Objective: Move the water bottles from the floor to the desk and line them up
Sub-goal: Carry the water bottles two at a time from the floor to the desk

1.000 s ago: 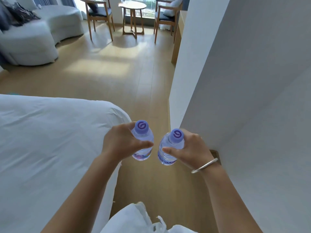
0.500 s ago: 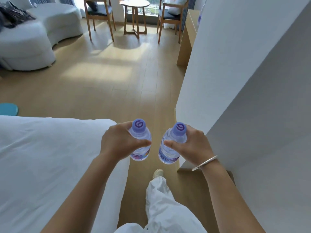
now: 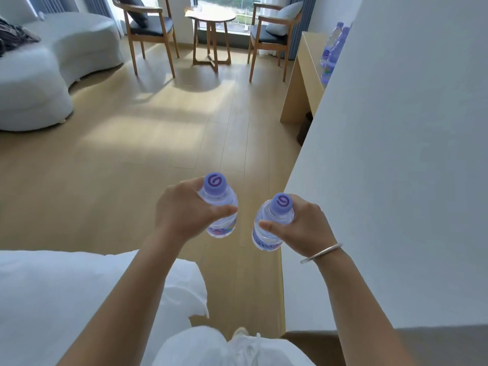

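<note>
The left hand [image 3: 182, 210] grips 1 bottle [image 3: 220, 207] and the right hand [image 3: 303, 225] grips another [image 3: 272, 225] — fingers curled round each, purple caps up, held side by side and apart above the floor [image 3: 148, 154]. Ahead on the right, more bottles [image 3: 331, 48] stand on the worktop [image 3: 310, 56] — partly hidden by a white wall [image 3: 396, 128].

The place looked like a hotel room or a small studio flat. A bed with white bedding [image 3: 66, 299] stood close to a curved grey sofa [image 3: 52, 64], and 2 wooden armchairs [image 3: 148, 30] flanked a round wooden side table [image 3: 211, 19] by the window. Pale wood flooring [image 3: 132, 154] ran past a light wooden desk [image 3: 303, 72] against the white wall [image 3: 396, 128].
</note>
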